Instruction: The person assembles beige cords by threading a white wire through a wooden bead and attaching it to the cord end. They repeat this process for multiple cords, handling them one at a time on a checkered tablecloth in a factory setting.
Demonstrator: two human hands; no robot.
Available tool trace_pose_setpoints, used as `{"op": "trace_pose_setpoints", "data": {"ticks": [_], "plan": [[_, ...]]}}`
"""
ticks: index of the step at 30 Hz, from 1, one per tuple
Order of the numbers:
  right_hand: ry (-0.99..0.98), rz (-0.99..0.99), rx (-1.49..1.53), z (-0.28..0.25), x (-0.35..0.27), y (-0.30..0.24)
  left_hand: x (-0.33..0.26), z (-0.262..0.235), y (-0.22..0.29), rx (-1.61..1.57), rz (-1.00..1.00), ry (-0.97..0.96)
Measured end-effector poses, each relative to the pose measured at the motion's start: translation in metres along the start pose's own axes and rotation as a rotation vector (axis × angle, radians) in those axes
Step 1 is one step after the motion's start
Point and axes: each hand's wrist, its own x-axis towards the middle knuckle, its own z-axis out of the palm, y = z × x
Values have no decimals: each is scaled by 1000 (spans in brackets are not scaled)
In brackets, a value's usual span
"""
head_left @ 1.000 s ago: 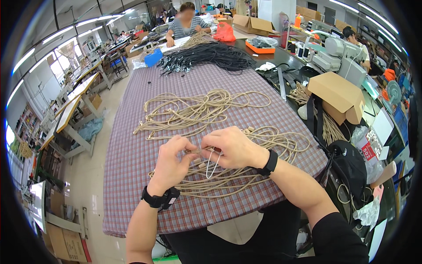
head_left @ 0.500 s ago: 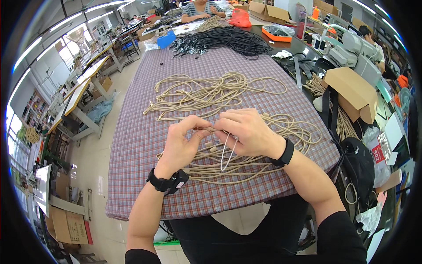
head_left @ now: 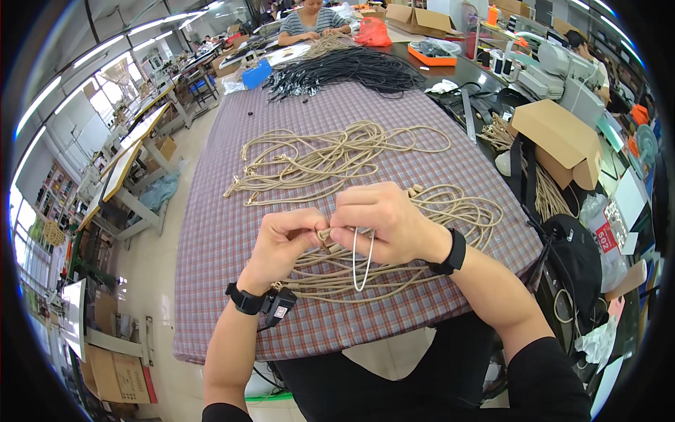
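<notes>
Both hands meeting at the centre of the frame over the plaid-covered table (head_left: 211, 281): left hand (head_left: 281, 243) with fingers pinched narrow on a small tan cord end, right hand (head_left: 383, 221) curled shut around the same tan cord (head_left: 330, 235) and a thin white loop (head_left: 362, 260) hanging down from the grip. Black band on each wrist. Directly under and to the right of the hands, a loose pile of beige cords (head_left: 450, 211), some strands running beneath the forearms toward the table's near edge. Further up, centre of the frame, a second spread of beige cords (head_left: 323, 155), laid out in long loops with small fittings visible at the left ends. At the top centre, a heap of black cords (head_left: 344, 70) beside a blue box (head_left: 256, 74). Open cardboard box (head_left: 562, 137) at the right edge, black bag (head_left: 583, 260) below it. Another person (head_left: 309, 21) seated at the far end, top of the frame. Judging by the lay of things: one cord in hand at its end, two beige piles on the table, no telling which pile is finished and which remains, so progress looks partial at best.
</notes>
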Motion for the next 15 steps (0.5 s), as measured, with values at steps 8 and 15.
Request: {"op": "trace_pose_setpoints", "data": {"ticks": [8,15], "plan": [[11,-96,-109,1,0,-1,0,0,0,-9,-9,-23],[-5,57,-247,-4,-2,3,1,2,-3,-73,-14,111]]}}
